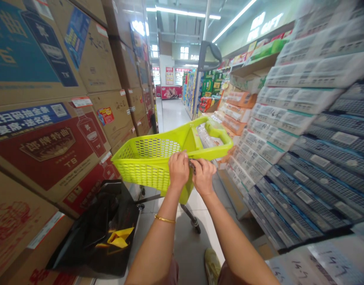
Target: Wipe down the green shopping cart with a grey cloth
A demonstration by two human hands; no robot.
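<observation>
A lime-green plastic shopping cart [146, 168] with perforated basket walls stands in front of me, turned so its handle end is at the right. My left hand [179, 169] has its fingers curled over the near rim of the cart; a gold bangle [164, 218] circles that wrist. Close beside it, my right hand [203, 174] is closed at the same rim, around a small dark object [192, 165] between the two hands. What that object is, I cannot make out. White packaging [207, 138] shows through the handle opening.
Stacked cardboard cartons [45, 150] wall the left side. A black plastic-covered box [95, 233] with a yellow piece [120, 237] sits low at left. Stacked wrapped packs [277, 126] and grey-blue packs [306, 186] line the right. The aisle floor [176, 113] runs ahead past a pole [196, 93].
</observation>
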